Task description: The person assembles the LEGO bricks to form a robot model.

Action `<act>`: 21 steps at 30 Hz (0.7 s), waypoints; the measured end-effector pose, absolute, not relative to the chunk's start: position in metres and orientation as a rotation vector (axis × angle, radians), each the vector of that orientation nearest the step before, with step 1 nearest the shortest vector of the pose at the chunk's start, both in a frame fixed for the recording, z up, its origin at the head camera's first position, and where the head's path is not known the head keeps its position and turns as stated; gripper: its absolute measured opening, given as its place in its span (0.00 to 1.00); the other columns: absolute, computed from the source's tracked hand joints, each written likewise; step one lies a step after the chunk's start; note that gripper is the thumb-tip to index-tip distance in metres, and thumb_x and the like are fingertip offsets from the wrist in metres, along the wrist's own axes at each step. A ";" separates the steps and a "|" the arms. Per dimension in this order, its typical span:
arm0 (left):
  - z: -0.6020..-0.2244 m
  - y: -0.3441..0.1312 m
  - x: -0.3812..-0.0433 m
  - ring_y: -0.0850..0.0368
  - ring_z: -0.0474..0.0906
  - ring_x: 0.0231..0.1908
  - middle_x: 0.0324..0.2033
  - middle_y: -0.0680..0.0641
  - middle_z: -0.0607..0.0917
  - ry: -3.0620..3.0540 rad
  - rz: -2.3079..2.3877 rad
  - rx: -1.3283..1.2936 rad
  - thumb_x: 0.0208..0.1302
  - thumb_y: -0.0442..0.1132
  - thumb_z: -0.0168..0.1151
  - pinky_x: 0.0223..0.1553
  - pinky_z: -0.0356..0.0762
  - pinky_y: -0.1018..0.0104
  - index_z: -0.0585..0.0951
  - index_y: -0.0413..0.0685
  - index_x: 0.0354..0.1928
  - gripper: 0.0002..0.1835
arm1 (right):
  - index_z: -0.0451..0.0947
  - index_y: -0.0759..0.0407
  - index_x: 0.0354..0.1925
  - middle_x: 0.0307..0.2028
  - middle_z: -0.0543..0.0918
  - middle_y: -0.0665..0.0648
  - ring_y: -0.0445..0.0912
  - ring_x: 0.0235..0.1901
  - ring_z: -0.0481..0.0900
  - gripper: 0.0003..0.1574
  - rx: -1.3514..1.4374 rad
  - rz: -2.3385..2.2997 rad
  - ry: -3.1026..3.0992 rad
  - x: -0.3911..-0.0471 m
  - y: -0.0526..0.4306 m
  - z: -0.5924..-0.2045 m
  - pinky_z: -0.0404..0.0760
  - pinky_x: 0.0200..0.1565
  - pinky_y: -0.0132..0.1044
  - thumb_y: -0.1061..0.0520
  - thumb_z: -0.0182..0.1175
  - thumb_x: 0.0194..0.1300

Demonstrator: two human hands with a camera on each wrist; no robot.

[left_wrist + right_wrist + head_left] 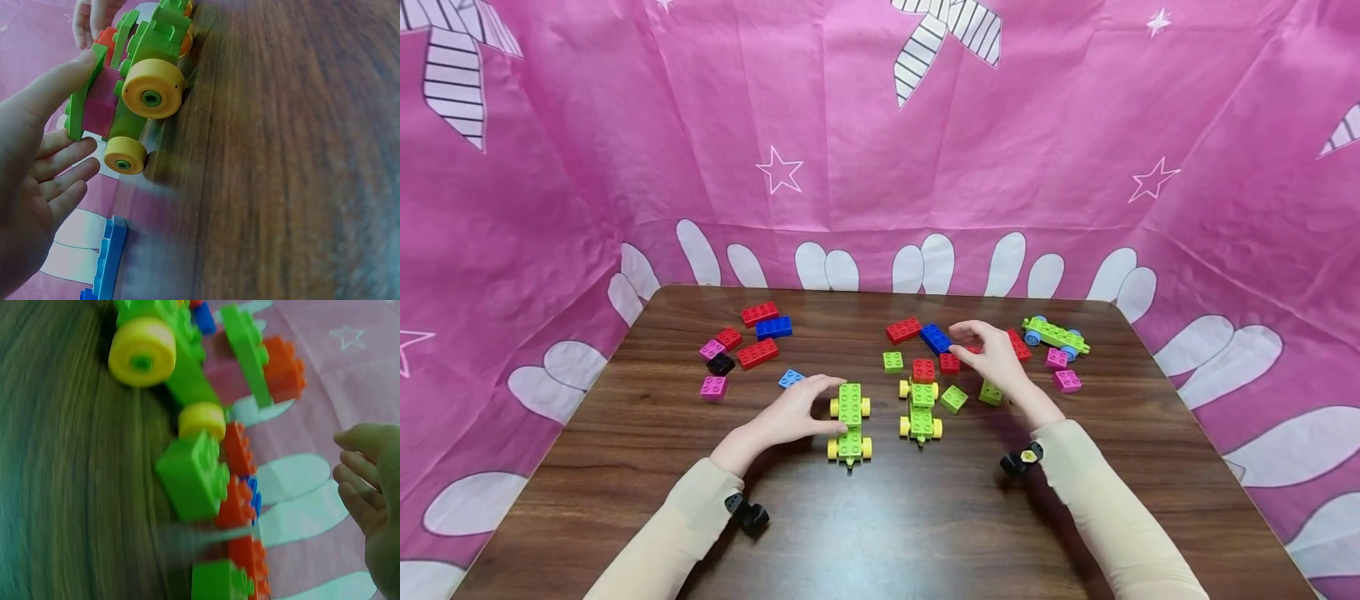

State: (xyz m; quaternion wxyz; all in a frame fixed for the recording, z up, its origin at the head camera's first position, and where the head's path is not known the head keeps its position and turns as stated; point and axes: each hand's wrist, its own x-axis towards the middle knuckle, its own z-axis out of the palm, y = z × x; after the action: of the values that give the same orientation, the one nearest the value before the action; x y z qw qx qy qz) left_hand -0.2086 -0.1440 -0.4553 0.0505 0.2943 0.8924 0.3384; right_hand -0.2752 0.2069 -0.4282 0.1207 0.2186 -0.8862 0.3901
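Note:
A green toy car [850,446] with yellow wheels stands before my left hand [790,410]. On its far half a pink brick [101,103] carries a green brick [81,103], which my left thumb and fingers pinch at its two ends. To the right stands a second yellow-wheeled car [921,425]; a raised green brick [247,353] on it bears a red brick [281,369] at its far end. My right hand [996,360], fingers loosely bent and holding nothing, hovers over red bricks by a blue brick [936,338].
Loose green bricks [954,399] lie right of the second car. A green car with blue wheels [1056,336] stands at the back right, near pink bricks [1067,381]. At the left are red bricks [757,354], a black brick [720,364] and a light blue brick [791,378].

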 end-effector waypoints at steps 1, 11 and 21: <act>-0.456 -0.144 -0.209 0.47 0.72 0.61 0.59 0.43 0.77 2.720 1.030 0.900 0.55 0.54 0.70 0.61 0.69 0.47 0.72 0.41 0.63 0.38 | 0.79 0.66 0.50 0.45 0.84 0.64 0.56 0.44 0.82 0.20 0.640 1.113 -2.619 -0.277 0.209 -0.429 0.81 0.46 0.51 0.61 0.67 0.59; -0.456 -0.145 -0.209 0.46 0.72 0.60 0.59 0.43 0.77 2.717 1.039 0.901 0.55 0.54 0.70 0.61 0.69 0.46 0.72 0.41 0.64 0.38 | 0.77 0.66 0.53 0.50 0.82 0.64 0.59 0.51 0.78 0.28 0.683 1.011 -2.820 -0.290 0.217 -0.438 0.77 0.53 0.55 0.54 0.71 0.57; -0.456 -0.145 -0.209 0.46 0.72 0.61 0.60 0.43 0.76 2.714 1.032 0.881 0.55 0.54 0.70 0.61 0.69 0.45 0.71 0.41 0.64 0.39 | 0.78 0.66 0.52 0.48 0.83 0.63 0.57 0.48 0.79 0.27 0.730 0.970 -2.886 -0.297 0.217 -0.447 0.77 0.50 0.53 0.56 0.72 0.55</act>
State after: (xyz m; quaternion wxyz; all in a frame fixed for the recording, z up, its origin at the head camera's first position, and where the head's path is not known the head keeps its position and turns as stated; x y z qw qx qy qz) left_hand -0.2086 -0.1449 -0.4561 0.0533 0.2900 0.8932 0.3396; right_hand -0.2970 0.2169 -0.4475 0.0055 0.2331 -0.9218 0.3098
